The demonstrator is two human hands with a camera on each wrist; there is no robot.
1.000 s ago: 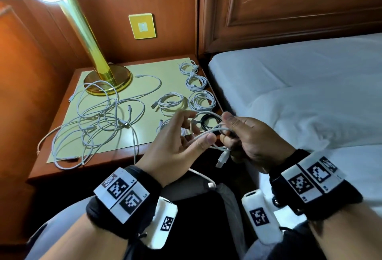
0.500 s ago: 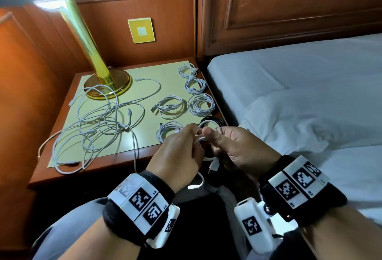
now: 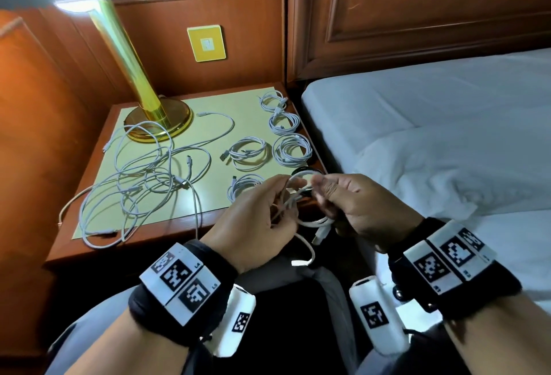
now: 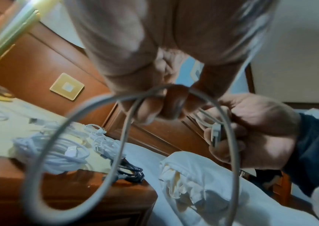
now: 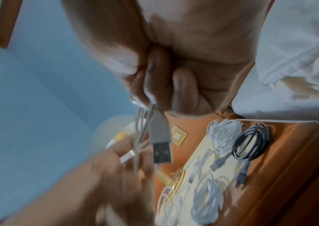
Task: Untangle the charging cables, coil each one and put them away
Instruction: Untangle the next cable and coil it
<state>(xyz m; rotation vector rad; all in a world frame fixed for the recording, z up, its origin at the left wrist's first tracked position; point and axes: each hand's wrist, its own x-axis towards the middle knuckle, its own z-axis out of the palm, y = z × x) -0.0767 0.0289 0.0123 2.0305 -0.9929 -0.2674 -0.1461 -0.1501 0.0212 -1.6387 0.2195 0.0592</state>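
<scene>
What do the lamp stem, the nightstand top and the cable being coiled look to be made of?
Tall gold lamp stem: apparently polished brass-coloured metal, with mirror-like highlights. Reddish-brown nightstand top: seemingly varnished wood, glossy; grain unclear. Thin white cable held in both hands: probably smooth matte plastic sheath.

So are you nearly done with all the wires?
About halfway. Five white coils and one dark coil already sit on the nightstand. The left hand and right hand are looping a white cable now. A tangled pile by the lamp is left.
</scene>
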